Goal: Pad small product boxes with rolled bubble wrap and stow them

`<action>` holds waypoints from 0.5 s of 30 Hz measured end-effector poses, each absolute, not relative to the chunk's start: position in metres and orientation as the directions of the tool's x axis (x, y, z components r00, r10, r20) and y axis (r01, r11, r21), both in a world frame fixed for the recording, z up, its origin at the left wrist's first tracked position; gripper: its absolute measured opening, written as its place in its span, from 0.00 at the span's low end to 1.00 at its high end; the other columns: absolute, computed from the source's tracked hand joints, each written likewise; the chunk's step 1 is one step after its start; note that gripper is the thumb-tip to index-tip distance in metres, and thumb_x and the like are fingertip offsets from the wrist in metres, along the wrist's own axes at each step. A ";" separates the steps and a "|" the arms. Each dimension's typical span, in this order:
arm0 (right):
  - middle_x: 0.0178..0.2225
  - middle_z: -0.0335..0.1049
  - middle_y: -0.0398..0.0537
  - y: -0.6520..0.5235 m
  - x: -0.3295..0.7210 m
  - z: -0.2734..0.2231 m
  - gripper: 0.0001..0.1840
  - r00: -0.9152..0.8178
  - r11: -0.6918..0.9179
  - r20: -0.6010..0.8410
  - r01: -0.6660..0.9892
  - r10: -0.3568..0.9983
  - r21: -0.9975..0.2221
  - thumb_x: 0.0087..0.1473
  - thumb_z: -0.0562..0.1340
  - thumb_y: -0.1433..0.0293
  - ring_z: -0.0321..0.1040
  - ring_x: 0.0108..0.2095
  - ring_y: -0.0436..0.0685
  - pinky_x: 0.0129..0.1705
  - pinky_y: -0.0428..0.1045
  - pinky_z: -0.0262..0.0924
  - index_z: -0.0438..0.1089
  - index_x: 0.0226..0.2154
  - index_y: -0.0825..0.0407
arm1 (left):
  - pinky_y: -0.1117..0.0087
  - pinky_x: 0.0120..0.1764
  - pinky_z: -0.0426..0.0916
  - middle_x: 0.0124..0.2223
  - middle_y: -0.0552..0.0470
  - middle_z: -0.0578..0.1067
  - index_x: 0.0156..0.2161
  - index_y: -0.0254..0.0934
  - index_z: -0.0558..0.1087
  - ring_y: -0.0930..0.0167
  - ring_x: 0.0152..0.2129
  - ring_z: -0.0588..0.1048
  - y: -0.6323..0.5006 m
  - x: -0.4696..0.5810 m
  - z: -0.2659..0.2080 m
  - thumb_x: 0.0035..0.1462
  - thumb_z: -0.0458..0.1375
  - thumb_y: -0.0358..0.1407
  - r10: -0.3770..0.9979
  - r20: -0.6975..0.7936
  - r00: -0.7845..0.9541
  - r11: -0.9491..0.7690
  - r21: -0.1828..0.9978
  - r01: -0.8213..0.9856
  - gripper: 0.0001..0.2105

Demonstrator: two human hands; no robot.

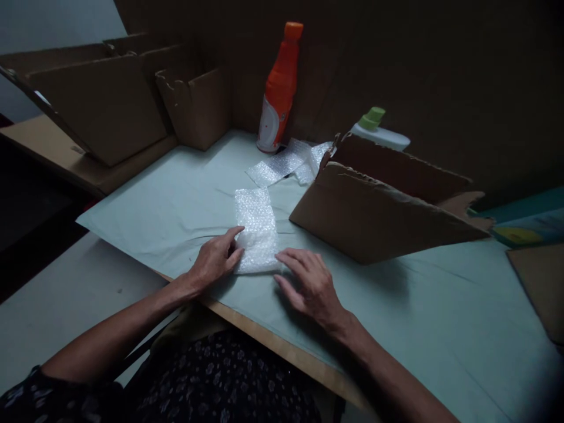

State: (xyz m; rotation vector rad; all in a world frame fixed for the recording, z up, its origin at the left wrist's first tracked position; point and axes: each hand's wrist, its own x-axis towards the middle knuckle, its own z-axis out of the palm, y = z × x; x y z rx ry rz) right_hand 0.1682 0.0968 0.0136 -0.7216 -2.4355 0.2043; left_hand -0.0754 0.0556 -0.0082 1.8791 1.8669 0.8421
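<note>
A strip of bubble wrap (256, 220) lies on the pale green cloth, its near end folded over or doubled. My left hand (214, 257) rests at its left edge, fingers apart and the fingertips touching it. At the right edge is my right hand (308, 283), thumb and fingers spread, with the fingertips against or just beside the near corner. Neither hand is closed round the wrap. Whether anything lies inside the fold cannot be made out.
Further bubble wrap pieces (282, 164) lie behind, near an orange bottle (281, 88). An open cardboard box (374, 217) stands at the right, with a green-capped white bottle (388, 137) behind it. More cardboard boxes (101, 108) stand at the left. The table's wooden edge (273, 338) runs close to my body.
</note>
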 end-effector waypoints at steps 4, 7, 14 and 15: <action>0.60 0.67 0.63 0.093 0.159 0.009 0.21 -0.839 0.908 0.348 0.391 0.419 -0.151 0.58 0.59 0.76 0.62 0.58 0.68 0.53 0.61 0.58 0.68 0.54 0.57 | 0.66 0.38 0.70 0.34 0.52 0.77 0.59 0.37 0.67 0.68 0.30 0.74 0.063 -0.072 -0.012 0.60 0.57 0.32 0.968 0.251 -0.025 -0.117 0.535 0.837 0.21; 0.56 0.72 0.61 0.105 0.146 0.001 0.17 -0.839 0.902 0.331 0.411 0.432 -0.136 0.61 0.56 0.78 0.66 0.55 0.66 0.52 0.60 0.58 0.70 0.52 0.57 | 0.60 0.43 0.72 0.43 0.44 0.77 0.57 0.35 0.68 0.63 0.39 0.76 0.064 -0.072 -0.009 0.62 0.57 0.34 0.926 0.377 -0.004 -0.193 0.484 0.853 0.19; 0.40 0.80 0.49 0.110 0.147 0.012 0.14 -0.785 0.769 0.216 0.440 0.580 -0.464 0.61 0.58 0.76 0.73 0.39 0.58 0.45 0.55 0.62 0.73 0.47 0.52 | 0.56 0.47 0.71 0.47 0.43 0.77 0.61 0.37 0.64 0.61 0.44 0.74 0.023 -0.074 0.006 0.62 0.59 0.35 0.879 0.427 0.214 -0.425 0.495 0.758 0.23; 0.40 0.80 0.48 0.108 0.149 0.016 0.13 -0.783 0.733 0.169 0.450 0.599 -0.510 0.62 0.58 0.75 0.73 0.37 0.57 0.44 0.54 0.63 0.73 0.47 0.50 | 0.58 0.45 0.71 0.45 0.45 0.78 0.61 0.37 0.64 0.63 0.41 0.74 0.019 -0.072 0.005 0.63 0.56 0.33 0.893 0.401 0.204 -0.403 0.515 0.757 0.22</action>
